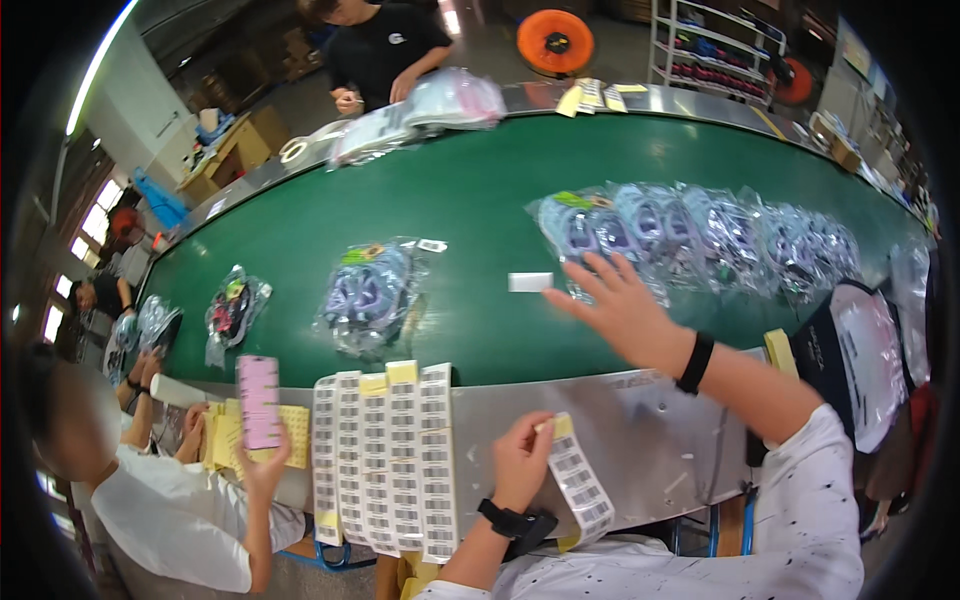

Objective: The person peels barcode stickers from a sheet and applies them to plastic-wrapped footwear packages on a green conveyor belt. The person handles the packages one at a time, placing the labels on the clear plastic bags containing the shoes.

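My left hand (522,462) is closed on the top end of a strip of barcode labels (584,488), which hangs over the metal ledge in front of me. My right hand (632,318) reaches over the green belt with its fingers spread and nothing visibly held. Just beyond its fingertips lies a row of shoes in clear bags (690,228), pale blue and lilac. A small white label (530,282) rests on the belt beside the right thumb. Further left, another bagged pair of shoes (368,290) sits alone on the belt.
Several barcode label sheets (405,460) lie side by side on the metal ledge (690,430). At left, a co-worker holds a pink label sheet (260,405). A small bagged dark pair (235,310) lies on the belt. Across it, another person stands behind stacked plastic bags (425,115).
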